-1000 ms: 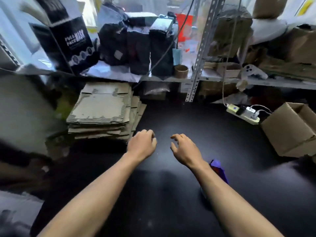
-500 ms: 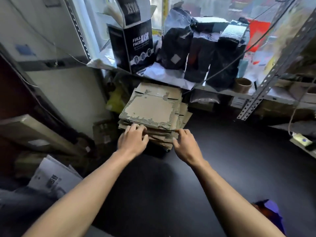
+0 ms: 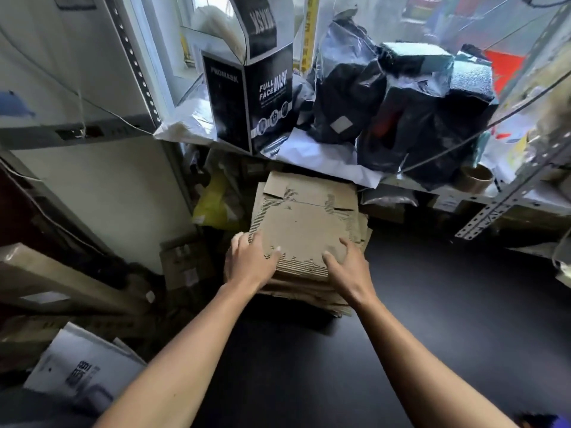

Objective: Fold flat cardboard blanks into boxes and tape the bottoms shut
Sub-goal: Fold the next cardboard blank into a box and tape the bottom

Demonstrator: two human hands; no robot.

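Note:
A stack of flat, worn cardboard blanks (image 3: 304, 223) lies on the black table (image 3: 432, 319) under the shelf. The top blank has its outer paper torn, with the ribbing showing. My left hand (image 3: 251, 264) grips the near left corner of the top blank, thumb on top and fingers curled around the edge. My right hand (image 3: 347, 268) holds the near right corner of the same blank, thumb on top and fingers over the side edge. The lower blanks jut out beneath both hands.
A metal shelf (image 3: 482, 211) hangs just above the stack, holding a black "FULL FACE MASK" box (image 3: 250, 97), black plastic-wrapped packages (image 3: 398, 118) and a brown tape core (image 3: 474, 179). Cartons (image 3: 182, 264) and printed sheets (image 3: 83, 369) crowd the floor at left. A purple object (image 3: 553, 423) sits at the bottom right.
My view swung left from the open table to the stack. Both hands reached forward from the table and now hold the near corners of the top blank.

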